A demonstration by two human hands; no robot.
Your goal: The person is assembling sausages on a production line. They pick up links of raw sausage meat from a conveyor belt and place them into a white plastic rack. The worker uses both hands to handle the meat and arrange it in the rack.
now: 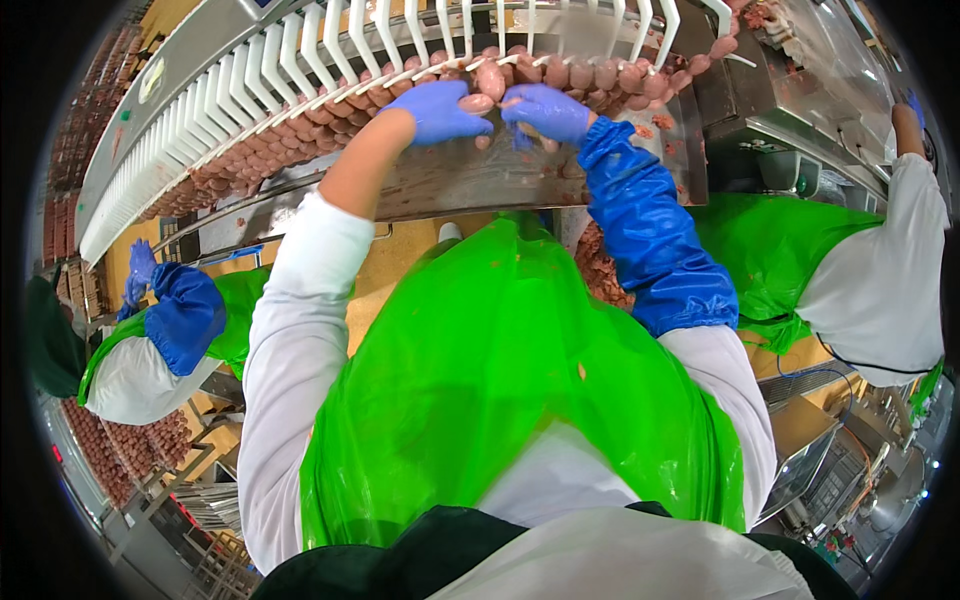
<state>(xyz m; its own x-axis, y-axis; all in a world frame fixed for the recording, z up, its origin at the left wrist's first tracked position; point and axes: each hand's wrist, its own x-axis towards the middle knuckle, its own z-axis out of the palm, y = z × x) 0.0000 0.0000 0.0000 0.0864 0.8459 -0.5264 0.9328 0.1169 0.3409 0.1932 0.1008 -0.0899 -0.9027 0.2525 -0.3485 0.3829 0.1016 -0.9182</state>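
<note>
Short pink sausage links [490,80] come down in a string from the row of white hooks in front of me. My left hand [437,112], in a purple glove, is closed on a link [476,103], which shows between thumb and fingers. Just to its right, my right hand [548,112], in a purple glove below a blue sleeve cover, pinches the string beside that link. The right fingertips are partly hidden. More sausages [600,76] hang along the white hooks [290,55] on both sides of my hands. Beneath my hands is a wet metal ledge [420,190].
A co-worker in a green apron [755,250] stands at the right near a metal machine with a clear cover [820,80]. Another person with a blue sleeve [185,315] is at the left. Reddish meat scraps [598,265] lie below the ledge. Racked sausages [125,450] stand at far left.
</note>
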